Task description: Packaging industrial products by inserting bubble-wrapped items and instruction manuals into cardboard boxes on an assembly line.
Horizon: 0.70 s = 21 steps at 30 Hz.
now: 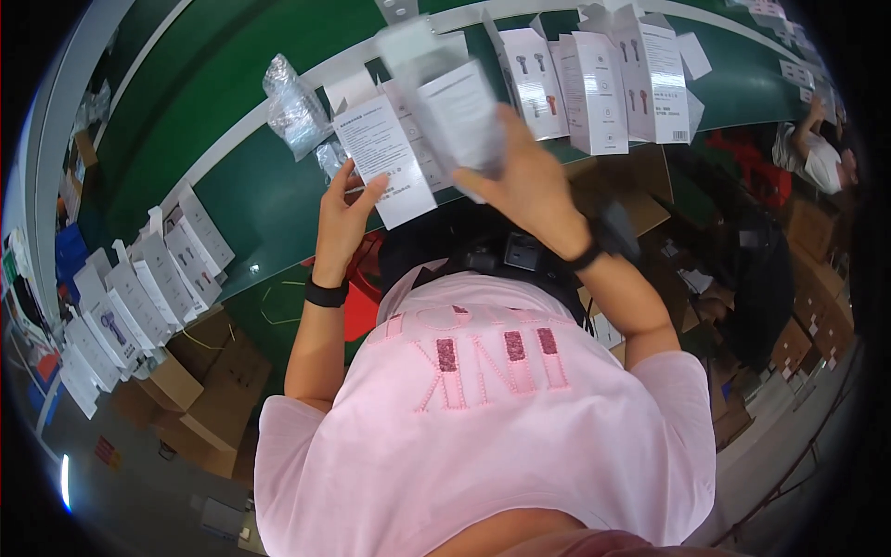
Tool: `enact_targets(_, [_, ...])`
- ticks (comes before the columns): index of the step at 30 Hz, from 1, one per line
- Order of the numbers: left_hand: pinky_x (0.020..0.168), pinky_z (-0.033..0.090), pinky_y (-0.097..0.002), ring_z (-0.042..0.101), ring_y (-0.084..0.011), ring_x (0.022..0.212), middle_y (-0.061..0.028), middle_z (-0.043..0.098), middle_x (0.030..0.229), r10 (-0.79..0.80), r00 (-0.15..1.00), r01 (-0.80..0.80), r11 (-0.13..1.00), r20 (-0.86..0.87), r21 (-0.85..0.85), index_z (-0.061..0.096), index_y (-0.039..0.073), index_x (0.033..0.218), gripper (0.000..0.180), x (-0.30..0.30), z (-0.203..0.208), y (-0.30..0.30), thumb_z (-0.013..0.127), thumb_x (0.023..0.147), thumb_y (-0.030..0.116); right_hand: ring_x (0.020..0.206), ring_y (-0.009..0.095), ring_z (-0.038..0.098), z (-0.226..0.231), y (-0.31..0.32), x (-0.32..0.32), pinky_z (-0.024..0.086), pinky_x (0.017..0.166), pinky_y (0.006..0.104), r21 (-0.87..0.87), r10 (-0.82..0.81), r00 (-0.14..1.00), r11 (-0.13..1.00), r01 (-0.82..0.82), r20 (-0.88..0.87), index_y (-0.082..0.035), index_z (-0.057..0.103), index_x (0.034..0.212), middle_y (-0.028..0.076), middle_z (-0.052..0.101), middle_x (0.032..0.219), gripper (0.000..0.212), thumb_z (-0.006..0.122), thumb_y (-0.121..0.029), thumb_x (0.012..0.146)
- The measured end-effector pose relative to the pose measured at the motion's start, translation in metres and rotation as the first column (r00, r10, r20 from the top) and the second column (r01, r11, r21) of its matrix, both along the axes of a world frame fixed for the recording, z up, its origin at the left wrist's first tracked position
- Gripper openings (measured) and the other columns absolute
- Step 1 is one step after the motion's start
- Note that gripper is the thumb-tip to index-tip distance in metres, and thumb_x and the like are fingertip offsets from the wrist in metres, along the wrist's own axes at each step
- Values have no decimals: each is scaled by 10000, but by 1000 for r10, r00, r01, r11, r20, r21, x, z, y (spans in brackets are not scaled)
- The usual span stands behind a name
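While white cartons crowd the green table past it, the left hand pinches a leaflet. Right hand fingers are clamped on a blurry white box, which hides its fingertips.

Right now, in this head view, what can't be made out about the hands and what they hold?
- Right hand: its white box is motion-blurred, so the print is unreadable.
- Left hand: the white leaflet hides its fingertips.
- Clear plastic bag: contents too small to tell.
- Person at the far right: cut by the fisheye rim.
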<state>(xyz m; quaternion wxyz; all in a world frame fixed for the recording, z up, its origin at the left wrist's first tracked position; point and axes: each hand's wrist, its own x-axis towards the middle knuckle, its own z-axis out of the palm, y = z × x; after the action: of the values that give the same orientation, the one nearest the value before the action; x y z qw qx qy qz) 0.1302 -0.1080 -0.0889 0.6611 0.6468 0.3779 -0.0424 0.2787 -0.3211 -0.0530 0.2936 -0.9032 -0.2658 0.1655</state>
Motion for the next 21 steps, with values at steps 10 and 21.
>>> enact_targets(10, [878,460,-350,531,-254,1080,-177,479,1243,44,995,-11,944,-91,331,432,-27,1373,679,-7,-19,-1,666,884,382,862,440,625,-90,18,110,543,731,448,-318,-164,931,908,272,327,76,509,1177,280,559,1054,715,689,-495,786])
enact_targets(21, [1041,350,-366,435,-296,1251,-194,436,1340,144,981,-76,901,-129,426,423,-14,1372,599,-31,-25,18,594,937,362,883,404,625,-54,24,80,544,713,451,-202,-213,914,934,294,345,17,505,1217,209,526,1122,700,684,-463,739])
